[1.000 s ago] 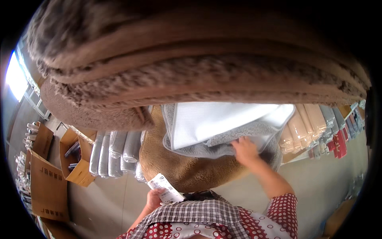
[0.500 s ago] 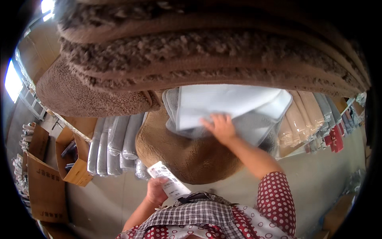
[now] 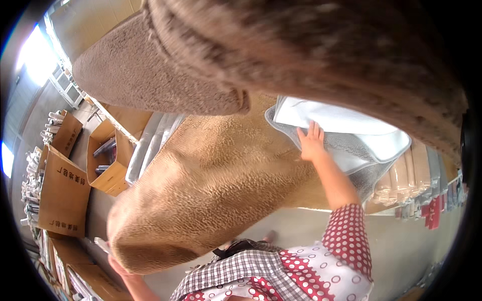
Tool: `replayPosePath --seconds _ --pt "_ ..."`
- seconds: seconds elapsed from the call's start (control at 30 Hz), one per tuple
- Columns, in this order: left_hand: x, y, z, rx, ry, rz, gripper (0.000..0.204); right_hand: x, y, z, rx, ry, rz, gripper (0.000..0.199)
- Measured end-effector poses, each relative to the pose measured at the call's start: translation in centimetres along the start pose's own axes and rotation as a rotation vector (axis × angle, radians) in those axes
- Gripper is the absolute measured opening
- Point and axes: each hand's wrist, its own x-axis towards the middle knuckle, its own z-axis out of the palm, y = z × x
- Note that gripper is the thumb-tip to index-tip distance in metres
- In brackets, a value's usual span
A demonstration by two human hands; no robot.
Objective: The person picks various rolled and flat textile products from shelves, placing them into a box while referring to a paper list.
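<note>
A tan plush rug (image 3: 211, 175) spreads across the middle, its near left end raised and folded over. At that end is my left hand (image 3: 119, 265), partly hidden by the rug and closed on white printed labels (image 3: 102, 245), of which only a sliver shows. Whether it also grips the rug's edge I cannot tell. My right hand (image 3: 313, 143) lies with fingers spread on a pile of grey mats (image 3: 346, 148), beside a white sheet-like piece (image 3: 326, 116) on top.
Thick brown plush rugs (image 3: 301, 55) hang over the top of the view, with another brown rug (image 3: 155, 75) at left. Cardboard boxes (image 3: 63, 193) stand on the floor at left. Wrapped grey rolls (image 3: 155, 143) and beige packs (image 3: 401, 175) flank the pile.
The tan rug's near end has come up and left with my left hand, now covering most of the labels. My right hand has shifted right and now rests spread on the mats.
</note>
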Motion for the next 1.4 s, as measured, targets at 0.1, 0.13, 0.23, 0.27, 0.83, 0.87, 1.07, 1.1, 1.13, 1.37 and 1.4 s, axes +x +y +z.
replayPosePath --seconds 0.1,0.13,0.23,0.27,0.83,0.87,1.07,1.1,1.13,1.37,1.4 --pt "-0.1 -1.0 -3.9 -0.407 -0.209 -0.277 0.028 -6.2 -4.4 1.9 0.434 0.364 -0.004 0.077" --pt "0.3 -1.4 -6.0 -0.332 -0.147 -0.266 0.028 -9.4 -6.5 2.3 0.521 0.419 0.065 0.076" --pt "3.2 -0.6 -10.3 -0.127 -0.068 -0.341 0.035 -15.7 -10.8 10.1 1.177 0.602 0.495 0.080" --pt "4.1 -0.1 -9.7 0.053 -0.157 -0.320 0.038 -16.7 -12.2 10.9 1.680 0.513 0.632 0.080" --pt "15.4 -3.4 -24.7 0.047 -0.088 -0.764 0.047 -30.6 -24.3 10.9 1.931 -0.010 0.652 0.046" --pt "15.4 -3.4 -24.2 0.052 -0.055 -0.734 0.047 -30.7 -24.2 11.4 1.914 -0.006 0.635 0.046" --pt "12.5 0.5 -24.7 0.119 0.085 -0.587 0.044 -33.2 -24.0 11.2 2.253 -0.331 0.713 0.051" --pt "11.7 1.8 -24.9 0.138 0.126 -0.581 0.044 -33.2 -23.3 12.2 2.372 -0.372 0.662 0.054" --pt "10.9 2.7 -24.3 0.161 0.166 -0.573 0.043 -32.4 -22.3 11.8 2.481 -0.345 0.713 0.055" --pt "10.0 4.4 -37.5 0.225 0.293 -0.655 0.042 -27.6 -20.9 8.8 2.439 -0.287 0.442 0.062" --pt "9.7 4.4 -39.4 0.204 0.313 -0.668 0.042 -28.5 -22.1 8.0 2.333 -0.282 0.355 0.063"
